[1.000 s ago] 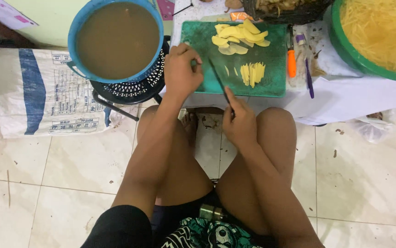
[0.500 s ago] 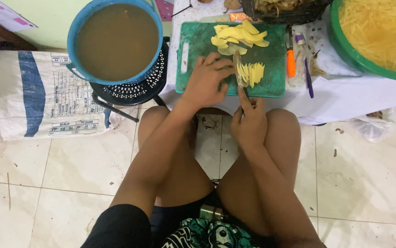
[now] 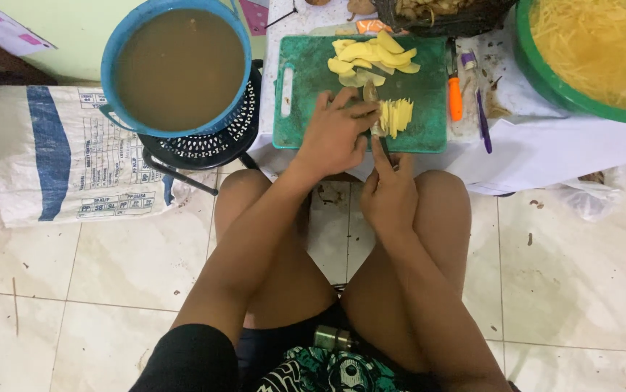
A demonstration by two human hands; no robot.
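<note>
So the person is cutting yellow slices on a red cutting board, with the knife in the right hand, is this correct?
Not quite: the head view shows the cutting board is green, not red. The right hand does hold the knife by the yellow slices.

Both arms are bare from shoulder to wrist, with no sleeves, watch, bracelet or ring to be seen on the left hand or the right hand. The fingers carry no gloves, and the nails are short and plain. Well below the fingers, both thighs and knees are bare too. Lower still, at the bottom edge of the view, the person wears dark black cloth shorts on the left thigh and a black garment with a teal-green and white swirling print at the lap. A small dull metal cylinder-shaped piece sits just above that print.
</note>
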